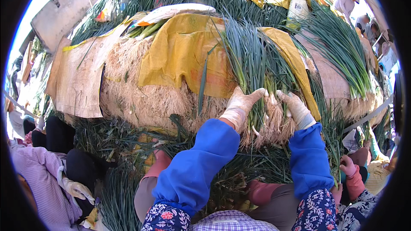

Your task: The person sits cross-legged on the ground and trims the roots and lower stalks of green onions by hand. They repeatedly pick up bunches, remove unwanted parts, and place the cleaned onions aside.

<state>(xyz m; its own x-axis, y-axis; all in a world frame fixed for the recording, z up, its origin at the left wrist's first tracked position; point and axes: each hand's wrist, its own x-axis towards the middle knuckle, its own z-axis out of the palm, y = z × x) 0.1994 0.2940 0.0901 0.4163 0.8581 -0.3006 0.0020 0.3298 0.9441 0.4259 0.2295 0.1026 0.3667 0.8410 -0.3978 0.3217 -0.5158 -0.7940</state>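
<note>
My left hand, in a soiled white glove, lies on the left side of a loose heap of green onions. Its thumb stretches right, apart from the fingers, over the stalks. On the heap's right side is my right hand, gloved too, its thumb and forefinger near the white stems; its other fingers are hidden. Between the hands show white bulbs and pale stringy roots. Green leaves run away from me, up the pile. Blue oversleeves cover both forearms.
Yellow woven sacking and a beige sack cover parts of the root-fringed pile. Cut leaves litter the ground. A co-worker's gloved hand is at left; another's bare hand holds stalks at right. More people stand back right.
</note>
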